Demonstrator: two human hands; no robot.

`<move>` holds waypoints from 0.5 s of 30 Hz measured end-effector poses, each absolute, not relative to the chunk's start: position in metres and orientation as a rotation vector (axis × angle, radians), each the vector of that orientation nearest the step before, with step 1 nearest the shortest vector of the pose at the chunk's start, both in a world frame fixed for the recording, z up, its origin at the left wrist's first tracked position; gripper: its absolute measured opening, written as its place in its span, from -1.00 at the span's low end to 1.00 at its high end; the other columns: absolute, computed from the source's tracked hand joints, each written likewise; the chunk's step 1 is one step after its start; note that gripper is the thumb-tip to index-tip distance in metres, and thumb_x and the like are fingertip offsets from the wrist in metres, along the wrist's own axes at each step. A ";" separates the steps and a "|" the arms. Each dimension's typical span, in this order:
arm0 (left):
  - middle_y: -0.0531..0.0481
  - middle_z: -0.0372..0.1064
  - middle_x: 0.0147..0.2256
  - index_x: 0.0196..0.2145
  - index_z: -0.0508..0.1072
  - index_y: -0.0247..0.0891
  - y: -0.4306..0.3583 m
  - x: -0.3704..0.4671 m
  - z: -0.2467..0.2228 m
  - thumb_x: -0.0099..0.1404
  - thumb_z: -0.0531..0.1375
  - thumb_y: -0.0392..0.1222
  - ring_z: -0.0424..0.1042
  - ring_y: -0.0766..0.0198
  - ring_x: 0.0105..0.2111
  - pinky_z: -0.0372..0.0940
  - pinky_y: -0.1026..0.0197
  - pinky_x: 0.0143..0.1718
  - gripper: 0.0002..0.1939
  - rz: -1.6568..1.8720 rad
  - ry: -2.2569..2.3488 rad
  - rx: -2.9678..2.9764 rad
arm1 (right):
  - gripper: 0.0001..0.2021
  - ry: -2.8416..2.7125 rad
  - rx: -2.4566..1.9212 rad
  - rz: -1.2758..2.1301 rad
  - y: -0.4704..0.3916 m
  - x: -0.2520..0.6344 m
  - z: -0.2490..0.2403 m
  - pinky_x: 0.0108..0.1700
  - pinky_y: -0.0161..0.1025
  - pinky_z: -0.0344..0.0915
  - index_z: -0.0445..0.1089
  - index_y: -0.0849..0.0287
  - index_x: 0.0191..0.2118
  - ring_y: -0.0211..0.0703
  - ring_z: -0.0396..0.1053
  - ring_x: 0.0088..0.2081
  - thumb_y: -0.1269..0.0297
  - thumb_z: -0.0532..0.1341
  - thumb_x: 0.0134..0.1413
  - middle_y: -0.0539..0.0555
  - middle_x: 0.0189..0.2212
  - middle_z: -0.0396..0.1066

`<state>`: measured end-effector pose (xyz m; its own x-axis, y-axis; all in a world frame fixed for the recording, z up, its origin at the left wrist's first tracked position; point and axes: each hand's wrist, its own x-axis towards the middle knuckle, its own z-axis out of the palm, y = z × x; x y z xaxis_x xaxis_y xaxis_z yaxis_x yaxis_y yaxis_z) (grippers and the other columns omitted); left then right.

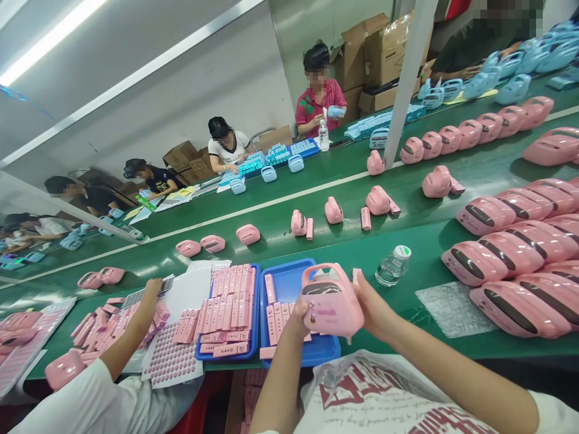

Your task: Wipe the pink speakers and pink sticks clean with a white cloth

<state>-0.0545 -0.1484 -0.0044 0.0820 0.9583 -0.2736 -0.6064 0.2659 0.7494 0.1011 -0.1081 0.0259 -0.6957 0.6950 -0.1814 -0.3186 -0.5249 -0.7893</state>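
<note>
Between my two hands is a pink plastic housing with a loop handle (337,310), lifted above the front of the bench. It has a dark window and printing on its pale front. My left hand (300,314) grips its left side. Against the right side is my right hand (370,301), its fingers partly hidden behind the housing. A small pink end (357,275) sticks up by that hand; I cannot tell whether it is a separate bar. Behind and below the housing lies a blue tray (289,274) with several pink button bars (277,316).
Rows of pink housings (491,253) stand on the right. Beside them are a bottle (392,265) and bubble wrap (452,310). Left is another blue tray (257,301) of bars, near a neighbour's hand (154,288). Across the green conveyor (266,208), several people handle blue housings.
</note>
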 end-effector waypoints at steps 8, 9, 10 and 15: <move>-0.08 0.29 -0.10 0.01 0.12 -0.15 -0.150 -0.064 -0.004 -0.21 0.41 -0.08 0.33 0.12 -0.13 0.21 0.12 -0.10 -0.15 1.036 1.005 1.102 | -0.65 -1.927 -1.098 1.417 -0.072 0.125 0.030 -0.45 -0.28 0.13 0.32 0.18 -0.42 -0.19 0.25 -0.49 -0.05 0.18 -0.10 0.01 -0.55 0.36; -0.08 0.29 -0.11 0.03 0.11 -0.16 -0.151 -0.064 -0.001 -0.23 0.42 -0.11 0.33 0.13 -0.14 0.20 0.12 -0.09 -0.12 1.020 1.068 1.148 | -0.68 -2.057 -1.122 1.241 -0.071 0.125 0.033 -0.48 -0.30 0.08 0.29 0.16 -0.46 -0.21 0.20 -0.52 -0.03 0.17 -0.09 -0.01 -0.60 0.31; -0.07 0.28 -0.12 0.05 0.10 -0.16 -0.151 -0.063 0.001 -0.25 0.43 -0.14 0.32 0.12 -0.13 0.19 0.12 -0.08 -0.08 1.004 1.121 1.194 | -0.71 -2.175 -1.107 1.129 -0.069 0.125 0.036 -0.49 -0.30 0.04 0.28 0.15 -0.48 -0.21 0.19 -0.54 0.00 0.16 -0.07 -0.01 -0.62 0.29; -0.15 0.26 -0.09 0.05 0.15 -0.19 -0.144 -0.065 0.002 -0.14 0.38 -0.03 0.29 0.11 -0.08 0.20 0.12 -0.10 -0.18 1.226 1.118 1.122 | -0.65 -2.117 -1.075 1.078 -0.053 0.138 0.073 -0.51 -0.32 -0.02 0.25 0.13 -0.57 -0.25 0.15 -0.57 -0.07 0.20 -0.11 -0.03 -0.65 0.26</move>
